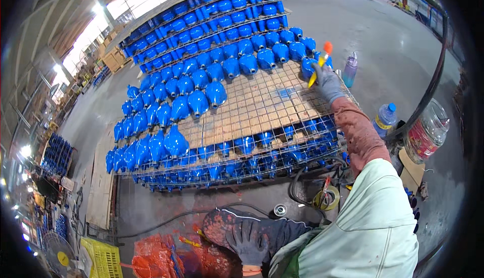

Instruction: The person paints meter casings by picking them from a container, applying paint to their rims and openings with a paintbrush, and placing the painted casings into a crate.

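My right hand [328, 82], in a grey glove, is closed round a slim yellow tool [321, 62] with a rounded orange end pointing up; its exact kind is unclear. It hovers at the right end of the rack, beside a glossy blue bulb-shaped piece [308, 68] with a narrow neck. Rows of similar blue pieces [197, 102] lie on the wire mesh rack [262, 99], whose top layer has boards under it. My left hand [247, 242], also gloved, rests on my dark trouser leg with its fingers spread and holds nothing.
More mesh layers of blue pieces [222, 20] rise behind. At right stand a purple-teal bottle [350, 70], a blue-capped bottle [385, 119] and a large clear jar [428, 131]. A black hose [176, 219] crosses the floor. A yellow crate [103, 259] and red plastic [156, 258] sit low left.
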### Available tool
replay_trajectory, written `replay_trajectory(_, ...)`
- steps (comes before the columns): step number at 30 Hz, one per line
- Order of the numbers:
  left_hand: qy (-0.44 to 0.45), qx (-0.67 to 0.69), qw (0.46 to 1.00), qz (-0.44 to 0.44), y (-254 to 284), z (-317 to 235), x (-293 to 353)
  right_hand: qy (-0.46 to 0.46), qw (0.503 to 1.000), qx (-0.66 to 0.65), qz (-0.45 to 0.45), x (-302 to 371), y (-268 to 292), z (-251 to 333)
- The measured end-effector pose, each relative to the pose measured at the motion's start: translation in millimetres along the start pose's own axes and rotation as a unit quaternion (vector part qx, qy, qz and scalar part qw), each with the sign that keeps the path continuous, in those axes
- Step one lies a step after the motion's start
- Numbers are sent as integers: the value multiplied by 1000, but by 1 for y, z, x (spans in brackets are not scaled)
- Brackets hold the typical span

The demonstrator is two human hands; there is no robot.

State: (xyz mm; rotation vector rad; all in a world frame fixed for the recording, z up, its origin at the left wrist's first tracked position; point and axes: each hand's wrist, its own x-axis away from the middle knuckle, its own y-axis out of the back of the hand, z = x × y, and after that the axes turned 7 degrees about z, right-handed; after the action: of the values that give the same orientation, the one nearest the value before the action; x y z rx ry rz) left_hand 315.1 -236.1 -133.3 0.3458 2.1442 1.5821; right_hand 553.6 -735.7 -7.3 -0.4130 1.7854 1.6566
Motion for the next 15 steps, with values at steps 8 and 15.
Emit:
replay_trajectory(8,45,28,999,8,3,4,-5,-61,998,-26,-21,18,-44,-26)
replay_trajectory(15,38,62,996,-52,18,3,-6,102,990,-5,-94,24,-72,-43)
